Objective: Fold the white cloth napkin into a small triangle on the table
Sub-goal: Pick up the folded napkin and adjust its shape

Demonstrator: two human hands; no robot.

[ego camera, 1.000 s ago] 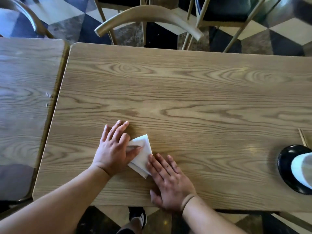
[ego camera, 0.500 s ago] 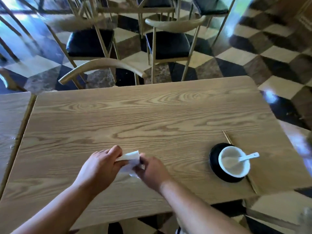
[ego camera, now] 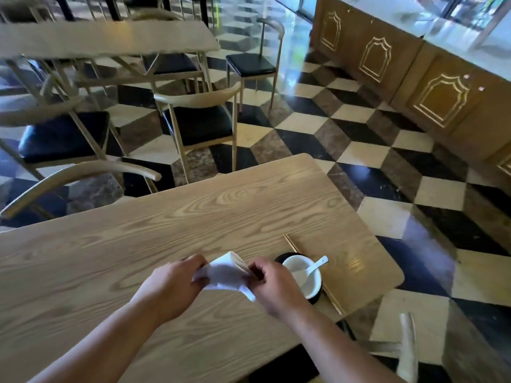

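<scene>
Where the checkered floor (ego camera: 367, 150) spreads behind and to the right of the bowl, the wooden counter (ego camera: 166, 230) fills the lower left, carrying everything else. Chairs (ego camera: 199, 125) with dark seats stand well beyond the bowl, across the counter's far edge, and a second table (ego camera: 105, 40) lies farther still.

Left of the bowl, both forearms reach in from the near edge. The left hand (ego camera: 172, 288) sits farther from the bowl, its fingers (ego camera: 193, 265) curled closed and pinching the left edge of the napkin (ego camera: 225, 273). The right hand (ego camera: 272, 286) is just beside the bowl and partly in front of it, its fingers (ego camera: 258, 269) likewise closed on the napkin's right edge. The napkin hangs between the two hands, just left of the bowl, folded small, with one point up and another drooping toward the counter; whether that lower tip touches the wood cannot be told.

The bowl (ego camera: 302, 276) is white and sits on a black saucer (ego camera: 316, 298). A white spoon (ego camera: 316, 265) rests inside it, handle leaning over the far right rim. Chopsticks (ego camera: 291, 244) lie on the counter, passing just right of the saucer.
</scene>
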